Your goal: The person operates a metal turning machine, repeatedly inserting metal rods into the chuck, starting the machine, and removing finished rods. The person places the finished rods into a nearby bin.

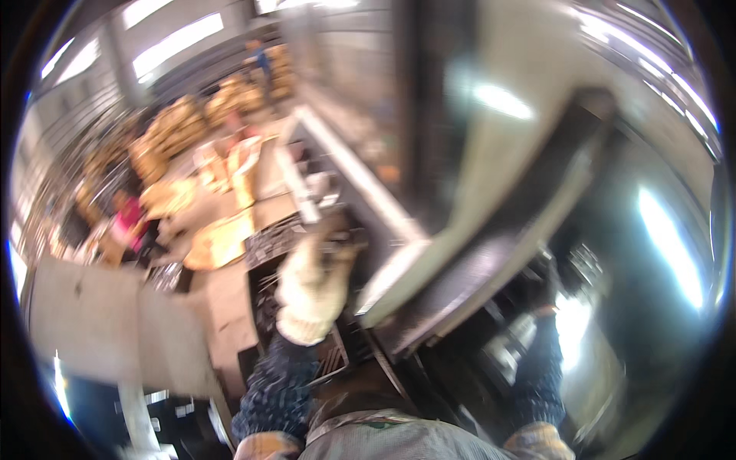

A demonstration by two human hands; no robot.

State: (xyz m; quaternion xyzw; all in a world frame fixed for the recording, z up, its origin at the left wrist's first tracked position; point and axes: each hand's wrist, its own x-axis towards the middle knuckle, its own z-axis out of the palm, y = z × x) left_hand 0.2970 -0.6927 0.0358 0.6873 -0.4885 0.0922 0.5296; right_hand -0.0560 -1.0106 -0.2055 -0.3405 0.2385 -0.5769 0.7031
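My left hand (313, 285), in a whitish work glove and a dark patterned sleeve, reaches forward over a dark bin (265, 295) that holds small dark pieces. Its fingers are smeared by motion beside a dark, roundish shape whose kind I cannot make out. My right hand (543, 282) is stretched into the shadowed space on the right, close to shiny metal parts (584, 264) of a machine. Blur and darkness hide its fingers. Between my arms a long dark curved panel (498, 230) with a pale edge runs up to the right.
A pale-framed trough (368, 192) lies ahead of my left hand. Farther left are stacked tan sacks (170, 130), yellowish sheets or sacks on the floor (220, 241), and a person in pink (129, 222). Another person in blue (261, 60) stands far back. A grey panel (115, 322) is at near left.
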